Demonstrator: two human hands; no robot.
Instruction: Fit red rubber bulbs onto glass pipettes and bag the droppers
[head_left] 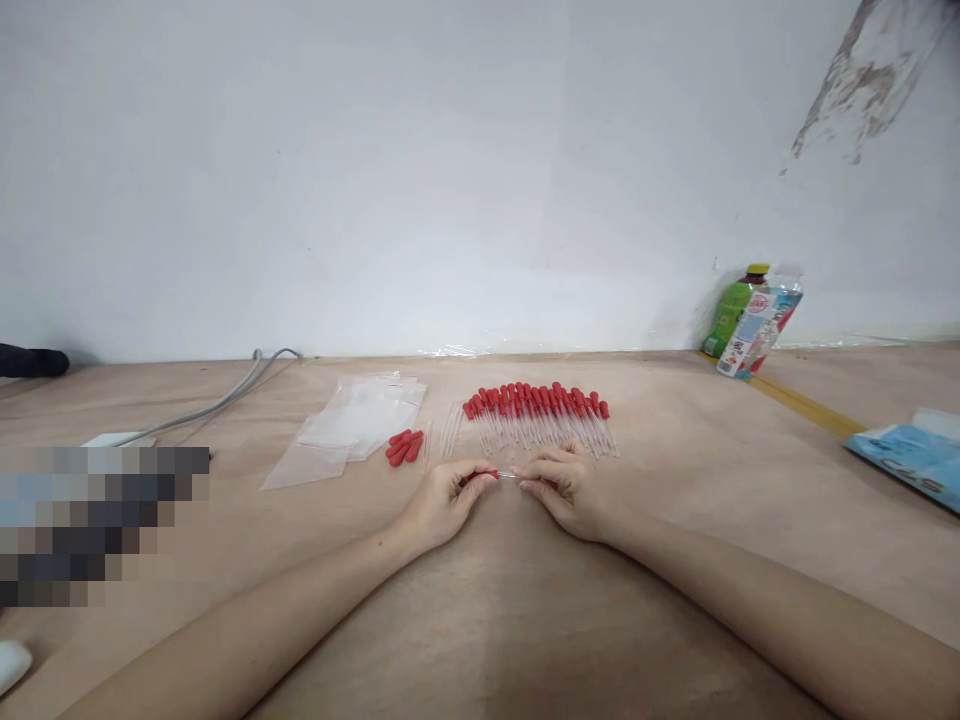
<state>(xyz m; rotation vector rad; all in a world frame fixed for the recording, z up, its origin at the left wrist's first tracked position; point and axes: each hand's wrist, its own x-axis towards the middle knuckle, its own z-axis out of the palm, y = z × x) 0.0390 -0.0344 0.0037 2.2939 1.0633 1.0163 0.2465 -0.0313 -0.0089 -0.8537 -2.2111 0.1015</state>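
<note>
Between thumb and fingers, my left hand [456,496] grips a red rubber dropper bulb [493,474], mostly hidden by the fingers. My right hand [564,488] pinches a thin clear glass tube [508,476] whose end meets the bulb's mouth. Just beyond my hands lies a row of droppers [536,405], red bulbs on the wall side and clear tubes toward me. Several loose red bulbs [405,447] sit past my left hand. Beside them are a few bare glass tubes [451,432].
Clear zip bags [360,415] lie overlapping at the left, near a grey cable [232,393]. A green bottle [731,318] and a clear printed bottle [761,325] stand against the wall. A blue packet [911,460] lies far right on the wooden table [480,620].
</note>
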